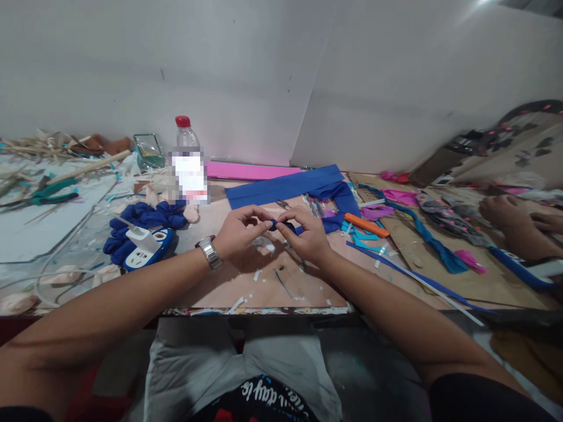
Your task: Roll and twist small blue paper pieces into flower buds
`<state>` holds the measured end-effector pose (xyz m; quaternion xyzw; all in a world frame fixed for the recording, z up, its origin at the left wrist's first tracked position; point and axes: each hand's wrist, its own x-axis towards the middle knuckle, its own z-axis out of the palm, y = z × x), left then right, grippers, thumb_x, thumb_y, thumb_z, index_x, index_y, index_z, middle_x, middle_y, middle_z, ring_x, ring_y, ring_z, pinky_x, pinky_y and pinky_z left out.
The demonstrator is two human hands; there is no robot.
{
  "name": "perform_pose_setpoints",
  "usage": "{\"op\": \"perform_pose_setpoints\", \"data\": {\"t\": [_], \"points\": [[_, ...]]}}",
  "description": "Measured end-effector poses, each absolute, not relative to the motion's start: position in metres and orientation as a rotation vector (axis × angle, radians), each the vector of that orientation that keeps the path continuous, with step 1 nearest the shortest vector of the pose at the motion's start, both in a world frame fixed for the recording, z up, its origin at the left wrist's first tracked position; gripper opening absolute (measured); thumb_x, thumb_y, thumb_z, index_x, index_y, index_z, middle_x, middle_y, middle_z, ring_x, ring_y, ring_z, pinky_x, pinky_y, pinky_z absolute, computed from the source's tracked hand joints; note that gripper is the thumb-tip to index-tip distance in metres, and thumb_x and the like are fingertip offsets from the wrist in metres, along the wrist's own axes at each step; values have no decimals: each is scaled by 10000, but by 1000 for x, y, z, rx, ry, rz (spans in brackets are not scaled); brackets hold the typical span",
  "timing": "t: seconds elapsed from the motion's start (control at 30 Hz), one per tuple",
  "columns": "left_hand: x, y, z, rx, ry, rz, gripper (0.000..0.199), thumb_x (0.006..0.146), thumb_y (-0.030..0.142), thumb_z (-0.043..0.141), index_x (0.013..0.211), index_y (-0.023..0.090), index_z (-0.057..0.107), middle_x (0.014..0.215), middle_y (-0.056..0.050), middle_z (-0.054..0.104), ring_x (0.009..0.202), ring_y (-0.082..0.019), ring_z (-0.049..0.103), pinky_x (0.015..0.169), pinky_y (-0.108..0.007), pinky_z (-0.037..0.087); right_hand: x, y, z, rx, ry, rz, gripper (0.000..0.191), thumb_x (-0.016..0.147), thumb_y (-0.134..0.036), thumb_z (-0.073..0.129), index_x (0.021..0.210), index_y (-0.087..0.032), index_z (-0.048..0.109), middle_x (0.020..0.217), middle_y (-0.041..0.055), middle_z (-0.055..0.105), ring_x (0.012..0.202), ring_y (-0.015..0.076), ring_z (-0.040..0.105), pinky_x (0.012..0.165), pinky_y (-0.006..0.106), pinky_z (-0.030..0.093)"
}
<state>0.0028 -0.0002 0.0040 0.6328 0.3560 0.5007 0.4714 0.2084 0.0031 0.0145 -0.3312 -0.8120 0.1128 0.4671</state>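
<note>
Both hands meet above the middle of the table. My left hand, with a metal watch on its wrist, pinches one end of a small dark blue fabric piece. My right hand grips the same piece close beside it, thumb and fingers pressed together. Behind them lies a wide blue fabric strip, folded toward the right. An orange-handled tool rests right of my right hand. Left of my left hand, bunched blue fabric lies around a blue and white power strip.
A red-capped bottle stands at the back left. Green-handled pliers and sticks lie far left. Teal and pink fabric strips cover cardboard on the right. Another person's hands are at the far right, near a second power strip.
</note>
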Motion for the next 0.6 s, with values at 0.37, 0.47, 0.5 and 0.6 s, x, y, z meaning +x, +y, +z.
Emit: {"op": "perform_pose_setpoints", "data": {"t": [0.37, 0.47, 0.5, 0.6], "points": [[4, -4, 6, 1729, 1035, 1312, 243, 786, 418, 825, 894, 201, 800, 884, -56, 789, 760, -164, 646, 713, -298, 507, 208, 5, 14, -790, -1998, 281, 118, 953, -313, 681, 886, -220, 710, 851, 42, 738, 819, 203, 681, 782, 362, 528], [4, -4, 7, 1744, 1033, 1317, 205, 811, 378, 792, 898, 192, 788, 889, -60, 783, 753, -158, 642, 706, -295, 508, 208, 5, 15, -782, -1989, 296, 138, 952, -345, 699, 886, -226, 724, 865, 47, 759, 826, 208, 699, 792, 370, 544], [4, -4, 8, 1745, 1032, 1319, 191, 817, 360, 780, 900, 188, 782, 889, -61, 781, 745, -155, 639, 699, -292, 506, 208, 5, 14, -776, -1988, 299, 139, 949, -351, 707, 888, -229, 731, 872, 47, 769, 830, 210, 705, 801, 374, 548], [3, -3, 8, 1725, 1026, 1317, 182, 822, 338, 761, 905, 175, 768, 894, -65, 776, 723, -146, 626, 679, -282, 499, 208, 5, 14, -766, -1990, 290, 123, 938, -354, 731, 919, -234, 748, 891, 46, 786, 836, 211, 713, 824, 384, 555]]}}
